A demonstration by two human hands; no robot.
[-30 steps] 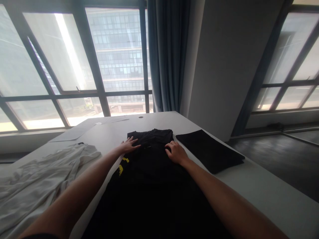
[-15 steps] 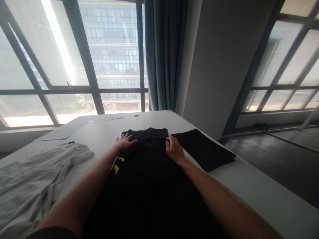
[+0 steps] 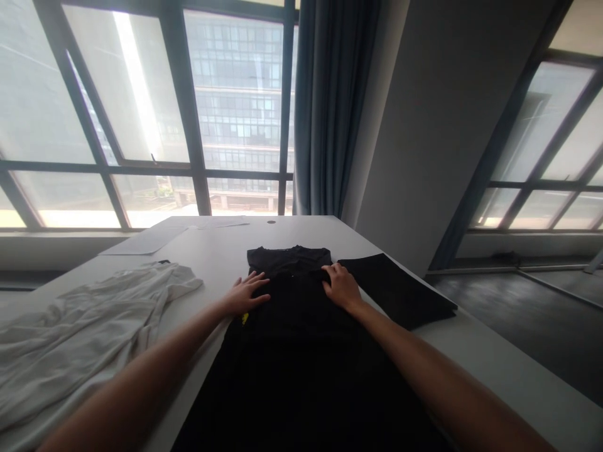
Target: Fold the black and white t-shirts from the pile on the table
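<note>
Black shirt [image 3: 292, 326] mid table [image 3: 211, 251], long axis near–far. L hand [image 3: 245, 295] flat on its left edge, fingers spread; R hand [image 3: 343, 287] on right edge, fingers loosely curled — both equally near the collar.

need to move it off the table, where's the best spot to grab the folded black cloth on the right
Take the folded black cloth by its near right corner, which overhangs the table edge, coming in from the right. It lies flat, so fingers can probably slip under only there. The right hand is nearest.
</note>
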